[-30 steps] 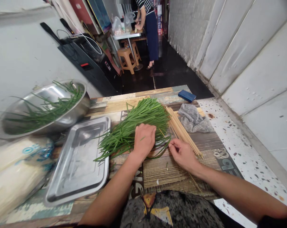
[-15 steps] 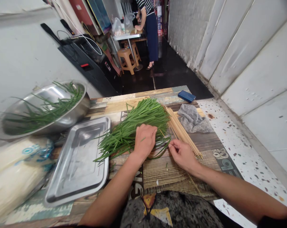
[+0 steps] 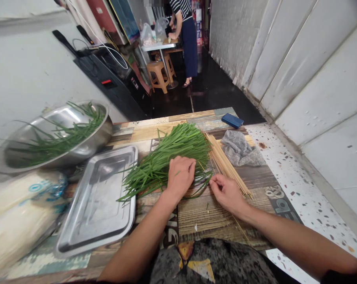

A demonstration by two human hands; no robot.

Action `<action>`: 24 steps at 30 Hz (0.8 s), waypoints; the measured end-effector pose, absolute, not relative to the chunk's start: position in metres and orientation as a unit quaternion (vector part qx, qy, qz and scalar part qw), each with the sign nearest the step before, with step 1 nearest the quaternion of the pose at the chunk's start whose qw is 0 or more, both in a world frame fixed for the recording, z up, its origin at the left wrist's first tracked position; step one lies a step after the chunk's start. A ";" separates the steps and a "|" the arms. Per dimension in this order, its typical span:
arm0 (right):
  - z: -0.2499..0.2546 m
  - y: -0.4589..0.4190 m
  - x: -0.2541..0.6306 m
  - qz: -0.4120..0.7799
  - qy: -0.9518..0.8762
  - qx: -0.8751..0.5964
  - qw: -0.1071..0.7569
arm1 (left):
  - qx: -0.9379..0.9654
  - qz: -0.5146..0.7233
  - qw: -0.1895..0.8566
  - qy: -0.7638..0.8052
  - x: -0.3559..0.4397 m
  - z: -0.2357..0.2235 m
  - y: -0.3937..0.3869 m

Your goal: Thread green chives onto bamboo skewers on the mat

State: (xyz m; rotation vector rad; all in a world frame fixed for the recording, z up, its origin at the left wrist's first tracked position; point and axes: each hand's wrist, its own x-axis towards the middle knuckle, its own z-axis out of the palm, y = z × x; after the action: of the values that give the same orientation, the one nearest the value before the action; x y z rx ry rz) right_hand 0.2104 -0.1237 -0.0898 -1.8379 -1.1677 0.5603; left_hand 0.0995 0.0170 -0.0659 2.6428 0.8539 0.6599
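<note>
A heap of long green garlic chives (image 3: 172, 150) lies on the patterned wooden table. My left hand (image 3: 181, 173) rests over its near right side, fingers curled down on the chives; the fingertips are hidden. Close by on the right, my right hand (image 3: 228, 192) is closed in a pinch at the ends of a few chives. A thin bamboo skewer (image 3: 241, 228) sticks out below that hand, toward my body. Beyond the right hand, a bundle of bamboo skewers (image 3: 228, 165) lies slantwise on the table.
Left of the chives is a metal tray (image 3: 95, 213). A steel basin (image 3: 100, 138) with more chives stands behind it, above a plastic bag of pale contents (image 3: 21, 221). A grey cloth (image 3: 242, 149) and a blue box (image 3: 232, 120) lie right. Another person (image 3: 188, 39) stands at a far table.
</note>
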 end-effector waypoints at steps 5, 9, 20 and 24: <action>-0.087 -0.124 0.209 0.224 -0.472 -0.729 0.442 | 0.901 0.235 0.148 0.333 0.101 -0.068 0.017; -0.086 -0.126 0.208 0.220 -0.478 -0.729 0.437 | 0.900 0.234 0.150 0.334 0.101 -0.068 0.017; -0.089 -0.125 0.209 0.222 -0.474 -0.729 0.441 | 0.893 0.256 0.163 0.332 0.101 -0.070 0.017; -0.089 -0.125 0.209 0.217 -0.475 -0.730 0.441 | 0.893 0.261 0.165 0.326 0.102 -0.071 0.017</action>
State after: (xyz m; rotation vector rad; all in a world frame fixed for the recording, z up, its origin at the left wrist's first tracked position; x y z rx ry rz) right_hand 0.2088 -0.1246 -0.0892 -1.8119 -1.1800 0.5383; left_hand 0.1015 0.0170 -0.0709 2.5449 0.9290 0.7435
